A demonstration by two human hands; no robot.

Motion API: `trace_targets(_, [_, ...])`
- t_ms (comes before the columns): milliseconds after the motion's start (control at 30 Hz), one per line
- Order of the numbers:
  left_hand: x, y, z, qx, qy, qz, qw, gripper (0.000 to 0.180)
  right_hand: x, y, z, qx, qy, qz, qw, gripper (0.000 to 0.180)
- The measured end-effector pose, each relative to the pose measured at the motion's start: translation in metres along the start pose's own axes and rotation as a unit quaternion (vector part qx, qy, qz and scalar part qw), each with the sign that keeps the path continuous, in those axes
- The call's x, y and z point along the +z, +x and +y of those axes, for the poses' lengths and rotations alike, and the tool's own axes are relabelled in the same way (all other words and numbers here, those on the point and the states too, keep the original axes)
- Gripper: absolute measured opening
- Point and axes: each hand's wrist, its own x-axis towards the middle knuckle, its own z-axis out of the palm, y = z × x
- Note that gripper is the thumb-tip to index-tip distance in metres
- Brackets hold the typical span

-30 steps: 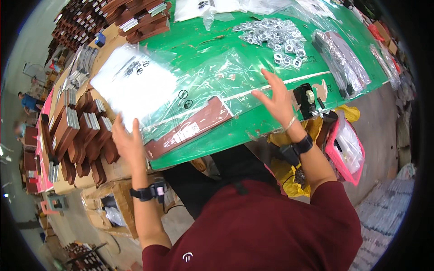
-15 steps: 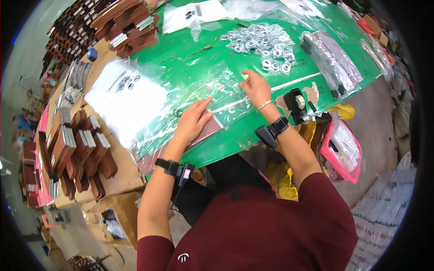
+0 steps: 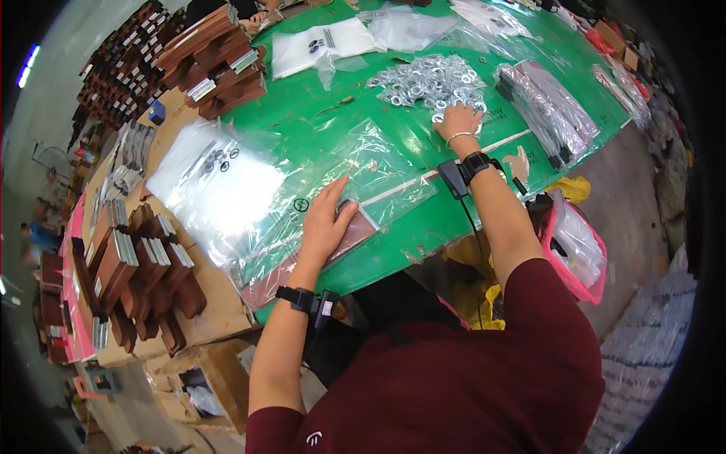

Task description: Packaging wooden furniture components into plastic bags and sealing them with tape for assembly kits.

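My left hand (image 3: pixel 327 223) lies with fingers stretched out on a clear plastic bag (image 3: pixel 378 163), pressing it against the table. A reddish-brown flat piece (image 3: pixel 355 231) shows inside the bag, partly under that hand. My right hand (image 3: pixel 459 125) is over the near edge of a pile of shiny metal rings (image 3: pixel 431 82). Its fingers look spread and touch the rings; the fingertips are partly hidden among them. A black device with a cable is strapped to each wrist.
Left of the bag lies a stack of clear bags (image 3: pixel 219 181). Brown moulded pieces (image 3: pixel 144 272) pile up at the left, more (image 3: pixel 219 64) at the far left. Wrapped brown pieces (image 3: pixel 548 110) lie on the green table (image 3: pixel 318 140) at right. A pink-rimmed basket (image 3: pixel 594 265) stands below.
My right hand has moved away from the bag, forward and right, to the ring pile. Its forearm now covers most of the black tape dispenser. My left hand stays on the bag.
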Motion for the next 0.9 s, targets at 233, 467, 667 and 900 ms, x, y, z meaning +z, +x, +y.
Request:
trace_targets(233, [0.004,-0.001,0.003,0.078,0.118,0.079,0.987,0.048,0.015,0.0,-0.012,-0.064,0.037,0.142,0.987,0.044])
trace_targets(467, [0.012,0.065,0.049,0.167,0.197,0.038,0.965,0.045,0.01,-0.025,-0.021,-0.059,0.687,0.053,0.722,0.029])
trace_targets(667, [0.064,0.108,0.028,0.14,0.331,-0.08,0.93,0.036,-0.001,-0.066,-0.012,-0.039,0.738,-0.055,0.671,0.027])
trace_targets(900, [0.041,0.102,0.041,0.173,0.243,0.085,0.951,0.005,-0.016,-0.072,-0.003,-0.116,0.708,-0.161,0.678,0.02])
